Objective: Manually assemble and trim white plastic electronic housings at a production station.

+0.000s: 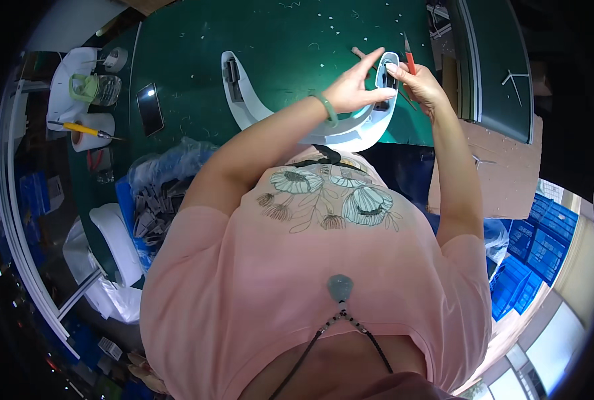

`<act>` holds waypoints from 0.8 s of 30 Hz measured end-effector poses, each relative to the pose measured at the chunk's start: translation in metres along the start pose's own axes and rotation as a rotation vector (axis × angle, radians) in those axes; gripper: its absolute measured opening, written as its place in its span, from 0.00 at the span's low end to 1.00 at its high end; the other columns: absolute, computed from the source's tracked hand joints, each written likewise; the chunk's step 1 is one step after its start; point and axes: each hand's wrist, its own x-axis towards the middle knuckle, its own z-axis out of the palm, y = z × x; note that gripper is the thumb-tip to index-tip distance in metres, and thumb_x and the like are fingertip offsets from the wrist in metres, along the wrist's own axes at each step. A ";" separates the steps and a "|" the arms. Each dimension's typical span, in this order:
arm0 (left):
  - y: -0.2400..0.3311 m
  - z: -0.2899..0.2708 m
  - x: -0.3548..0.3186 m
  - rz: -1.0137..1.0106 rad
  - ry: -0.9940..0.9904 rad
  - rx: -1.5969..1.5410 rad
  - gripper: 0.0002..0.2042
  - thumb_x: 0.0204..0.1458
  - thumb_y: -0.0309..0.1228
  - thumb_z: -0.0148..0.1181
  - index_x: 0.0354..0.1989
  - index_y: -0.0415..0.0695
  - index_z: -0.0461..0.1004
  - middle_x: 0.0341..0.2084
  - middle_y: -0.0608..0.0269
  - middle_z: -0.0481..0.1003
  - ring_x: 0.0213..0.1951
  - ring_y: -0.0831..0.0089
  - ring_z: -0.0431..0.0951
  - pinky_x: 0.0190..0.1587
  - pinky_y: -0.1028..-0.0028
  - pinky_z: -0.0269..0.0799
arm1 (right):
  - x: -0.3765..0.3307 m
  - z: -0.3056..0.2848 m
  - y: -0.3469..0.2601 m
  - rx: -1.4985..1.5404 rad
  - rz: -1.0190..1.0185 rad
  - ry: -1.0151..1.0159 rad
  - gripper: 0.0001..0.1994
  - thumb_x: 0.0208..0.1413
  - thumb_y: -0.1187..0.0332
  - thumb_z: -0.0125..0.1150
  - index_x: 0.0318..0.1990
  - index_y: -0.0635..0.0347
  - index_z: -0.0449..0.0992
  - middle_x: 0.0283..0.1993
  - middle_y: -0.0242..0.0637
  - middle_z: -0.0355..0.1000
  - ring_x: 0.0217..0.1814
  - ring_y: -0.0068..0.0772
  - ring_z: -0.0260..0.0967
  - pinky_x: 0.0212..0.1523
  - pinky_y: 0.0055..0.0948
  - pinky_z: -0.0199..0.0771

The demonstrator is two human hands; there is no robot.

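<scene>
A white curved plastic part [347, 138], bent like a U, lies on the table edge in front of my body. Each of its two ends has a recess with dark pieces inside. My left hand [351, 91] grips the right end between its thumb and fingers, with a green bangle at the wrist. Against that same end, my right hand [422, 88] presses its thumb on the dark insert [384, 79]. A red-handled knife [411, 62] is tucked in my right hand, its pointed metal blade sticking up and away from the part.
On the green table [183, 40] lie small white scraps and a phone [151, 109]. Left of it are a yellow screwdriver-like tool [83, 129], a white roll [100, 137] and a clear jug [103, 90]. A blue bin of small parts [155, 213] and cardboard [503, 173] flank me.
</scene>
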 end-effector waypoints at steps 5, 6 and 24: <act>0.009 0.007 -0.003 -0.012 -0.087 -0.350 0.35 0.50 0.27 0.63 0.65 0.46 0.51 0.53 0.59 0.65 0.52 0.71 0.70 0.52 0.70 0.71 | -0.001 0.008 0.010 -0.041 -0.082 0.025 0.14 0.48 0.54 0.68 0.31 0.54 0.77 0.15 0.17 0.60 0.11 0.08 0.47 0.13 0.17 0.40; 0.007 0.004 -0.004 -0.018 -0.084 -0.354 0.35 0.50 0.27 0.63 0.65 0.46 0.51 0.53 0.59 0.65 0.52 0.71 0.70 0.52 0.70 0.71 | -0.001 0.009 0.010 -0.041 -0.076 0.021 0.14 0.48 0.54 0.68 0.31 0.54 0.77 0.15 0.17 0.60 0.11 0.08 0.47 0.13 0.17 0.40; 0.019 -0.135 -0.194 -0.827 0.113 -0.545 0.34 0.54 0.58 0.49 0.59 0.42 0.61 0.54 0.58 0.68 0.49 0.71 0.72 0.47 0.71 0.69 | -0.030 0.033 0.077 0.639 -0.120 0.365 0.20 0.49 0.61 0.65 0.44 0.67 0.73 0.39 0.45 0.76 0.36 0.31 0.74 0.38 0.30 0.76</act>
